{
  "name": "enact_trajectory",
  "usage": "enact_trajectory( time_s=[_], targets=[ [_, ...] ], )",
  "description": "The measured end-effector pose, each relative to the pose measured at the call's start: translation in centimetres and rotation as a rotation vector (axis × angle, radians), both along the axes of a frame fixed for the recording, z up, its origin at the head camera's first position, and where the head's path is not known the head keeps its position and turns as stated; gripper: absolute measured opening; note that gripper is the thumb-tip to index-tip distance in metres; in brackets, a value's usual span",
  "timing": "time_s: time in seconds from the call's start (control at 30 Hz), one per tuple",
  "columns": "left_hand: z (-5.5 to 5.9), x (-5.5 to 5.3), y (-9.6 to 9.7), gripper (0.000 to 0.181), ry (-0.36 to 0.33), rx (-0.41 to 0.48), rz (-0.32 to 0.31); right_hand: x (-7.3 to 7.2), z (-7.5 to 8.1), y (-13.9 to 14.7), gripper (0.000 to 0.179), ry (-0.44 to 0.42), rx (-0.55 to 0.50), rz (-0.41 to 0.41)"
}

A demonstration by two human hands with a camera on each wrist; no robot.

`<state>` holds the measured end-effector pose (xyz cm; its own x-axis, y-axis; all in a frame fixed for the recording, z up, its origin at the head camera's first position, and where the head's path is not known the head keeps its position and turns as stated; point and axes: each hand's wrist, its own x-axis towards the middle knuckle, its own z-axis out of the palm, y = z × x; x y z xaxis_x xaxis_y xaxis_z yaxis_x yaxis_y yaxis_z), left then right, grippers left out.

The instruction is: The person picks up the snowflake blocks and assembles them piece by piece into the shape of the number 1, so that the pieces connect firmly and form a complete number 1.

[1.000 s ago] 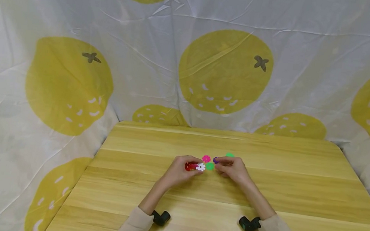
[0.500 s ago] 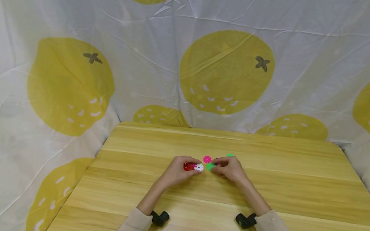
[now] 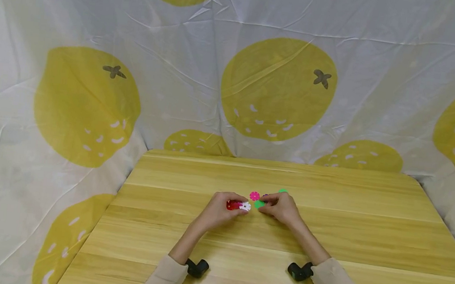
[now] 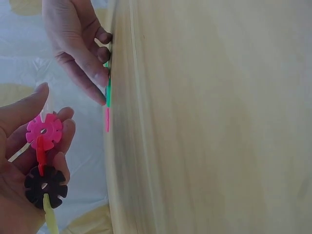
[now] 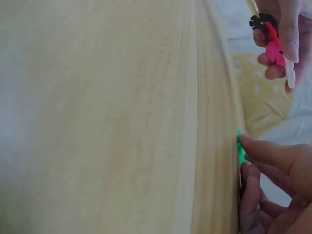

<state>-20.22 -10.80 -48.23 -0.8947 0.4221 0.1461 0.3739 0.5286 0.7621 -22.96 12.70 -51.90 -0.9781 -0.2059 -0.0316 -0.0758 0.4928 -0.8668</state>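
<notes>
My left hand [image 3: 220, 208] grips a chain of slotted plastic snowflake discs above the table. In the left wrist view the chain has a pink disc [image 4: 51, 129], a red disc [image 4: 41, 155], a black disc [image 4: 33, 186] and a pale yellow disc [image 4: 49, 217]. Its white disc [image 3: 247, 206] points toward the right hand. My right hand [image 3: 284, 209] pinches the edge of a green disc [image 5: 241, 151] at the tabletop; some fingertips are hidden. Beyond it lie a loose pink disc [image 3: 254, 196] and a mostly covered dark purple disc [image 3: 265, 195].
Another green disc [image 3: 283, 191] lies behind the right hand, partly covered. The wooden table [image 3: 347, 233] ends at the back against a hanging cloth [image 3: 283, 9] printed with lemons. Black wrist cameras [image 3: 197, 268] sit near both sleeves.
My right hand has moved a little left, from the purple disc to the green disc, which it now partly covers. My left hand with its chain has stayed nearly still.
</notes>
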Motion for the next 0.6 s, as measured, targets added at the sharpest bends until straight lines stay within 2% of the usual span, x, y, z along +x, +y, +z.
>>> enact_trajectory(
  time_s=[0.27, 0.43, 0.5, 0.6],
  targets=[
    [0.01, 0.01, 0.22, 0.025, 0.006, -0.003, -0.007, 0.18, 0.14, -0.15, 0.021, 0.026, 0.078, -0.022],
    [0.04, 0.02, 0.2, 0.025, -0.007, 0.005, -0.001, 0.39, 0.31, -0.24, 0.026, 0.029, 0.132, -0.038],
    [0.04, 0.03, 0.2, 0.025, -0.011, 0.002, 0.001, 0.5, 0.41, -0.18, 0.028, 0.027, 0.129, -0.038],
    [0.05, 0.06, 0.24, 0.026, -0.014, -0.007, 0.002, 0.71, 0.57, 0.09, 0.026, -0.003, 0.068, -0.032]
  ],
)
